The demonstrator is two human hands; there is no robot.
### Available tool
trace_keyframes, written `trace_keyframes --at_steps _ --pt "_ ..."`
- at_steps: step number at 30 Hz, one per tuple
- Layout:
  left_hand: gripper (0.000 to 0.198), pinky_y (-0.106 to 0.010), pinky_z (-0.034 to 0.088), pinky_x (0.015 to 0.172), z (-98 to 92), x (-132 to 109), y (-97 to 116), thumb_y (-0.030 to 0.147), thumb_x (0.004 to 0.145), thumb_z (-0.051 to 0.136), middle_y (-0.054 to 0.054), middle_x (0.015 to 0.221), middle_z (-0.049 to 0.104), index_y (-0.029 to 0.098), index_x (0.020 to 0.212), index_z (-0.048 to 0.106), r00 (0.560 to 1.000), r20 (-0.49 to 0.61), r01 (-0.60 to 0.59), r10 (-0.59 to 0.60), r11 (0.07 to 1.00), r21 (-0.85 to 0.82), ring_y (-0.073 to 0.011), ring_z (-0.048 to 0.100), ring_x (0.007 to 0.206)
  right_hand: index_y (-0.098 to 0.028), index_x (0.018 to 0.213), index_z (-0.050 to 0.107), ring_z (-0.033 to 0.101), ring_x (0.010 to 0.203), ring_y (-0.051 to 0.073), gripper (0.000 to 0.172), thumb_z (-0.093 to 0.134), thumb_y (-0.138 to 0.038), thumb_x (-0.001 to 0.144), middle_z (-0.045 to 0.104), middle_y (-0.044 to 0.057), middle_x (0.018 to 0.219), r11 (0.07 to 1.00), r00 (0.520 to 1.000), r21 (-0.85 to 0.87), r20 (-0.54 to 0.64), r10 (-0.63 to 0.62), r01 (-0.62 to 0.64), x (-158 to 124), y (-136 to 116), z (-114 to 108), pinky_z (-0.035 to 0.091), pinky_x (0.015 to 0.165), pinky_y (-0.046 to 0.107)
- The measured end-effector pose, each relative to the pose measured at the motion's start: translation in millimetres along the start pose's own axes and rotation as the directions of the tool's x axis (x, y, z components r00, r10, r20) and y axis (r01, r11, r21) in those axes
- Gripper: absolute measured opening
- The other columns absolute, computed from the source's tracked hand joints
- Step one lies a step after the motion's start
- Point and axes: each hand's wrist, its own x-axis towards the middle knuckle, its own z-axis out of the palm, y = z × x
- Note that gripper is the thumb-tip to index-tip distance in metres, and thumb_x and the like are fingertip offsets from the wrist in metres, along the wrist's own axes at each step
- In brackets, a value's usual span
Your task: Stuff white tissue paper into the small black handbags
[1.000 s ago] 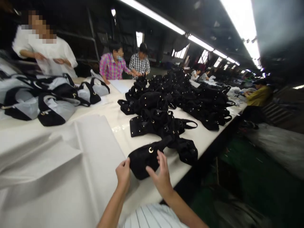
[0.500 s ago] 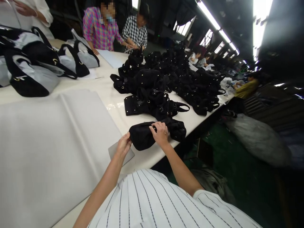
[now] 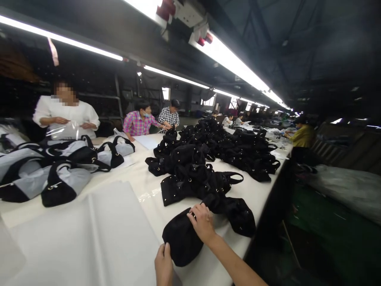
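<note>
A black fabric bag [image 3: 182, 237] with a rounded base lies tilted near the front edge of the table, between my two hands. My left hand [image 3: 164, 262] pinches its lower left edge between thumb and fingers. At its upper right, my right hand [image 3: 203, 222] is closed on the bag, close to a small shiny metal fitting; the fingertips are partly hidden. Just beyond and to the right lies another black bag [image 3: 240, 216]. Behind them rises a large pile of black bags [image 3: 190, 157] with gold-coloured studs and looped handles.
Large pale sheets [image 3: 119, 230] lie on the white table [image 3: 145, 194] at my left. Farther left stand black bags stuffed with grey-white filling [image 3: 64, 184]. Co-workers [image 3: 138, 121] stand across the table. The table edge drops to a green floor [image 3: 321, 214] on the right.
My view has tilted upward, so the bag and both hands now appear lower in the picture. The bag's rounded base is turned more toward me. Both hands keep hold of it.
</note>
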Motion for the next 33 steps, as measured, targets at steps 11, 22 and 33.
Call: trace_keyframes --at_steps 11,22,33 --pt "0.021 -0.038 0.053 0.093 -50.0 17.9 -39.6 0.032 0.073 0.073 -0.009 0.093 0.074 0.016 0.087 0.07 0.948 0.194 0.312 -0.253 0.864 -0.396 -0.0267 0.069 0.096 -0.025 0.123 0.06 0.054 0.114 0.021 0.033 0.052 -0.018 0.092 0.058 0.008 0.122 0.928 0.972 0.33 -0.207 -0.108 0.173 -12.7 -9.2 -37.3 0.045 0.1 0.038" --pt "0.014 -0.023 0.057 0.076 -38.8 15.7 -16.1 0.01 0.084 0.055 -0.004 0.079 0.071 0.013 0.085 0.068 0.929 0.067 0.353 -0.364 0.819 -0.451 -0.0128 0.067 0.073 -0.021 0.111 0.062 0.06 0.105 0.023 0.046 0.052 -0.058 0.086 0.066 0.006 0.107 0.625 0.909 0.665 0.238 0.341 -0.408 -2.3 63.3 16.5 0.044 0.097 0.037" --pt "0.013 -0.022 0.05 0.052 -90.8 31.1 -24.8 0.02 0.078 0.06 -0.005 0.073 0.066 0.011 0.086 0.065 0.935 -0.248 0.207 -0.252 0.959 -0.195 -0.0113 0.06 0.057 -0.02 0.079 0.055 0.049 0.068 0.014 0.043 0.072 -0.058 0.068 0.052 -0.004 0.07 0.706 0.934 0.636 0.343 0.103 -0.311 17.3 43.5 18.0 0.04 0.063 0.025"
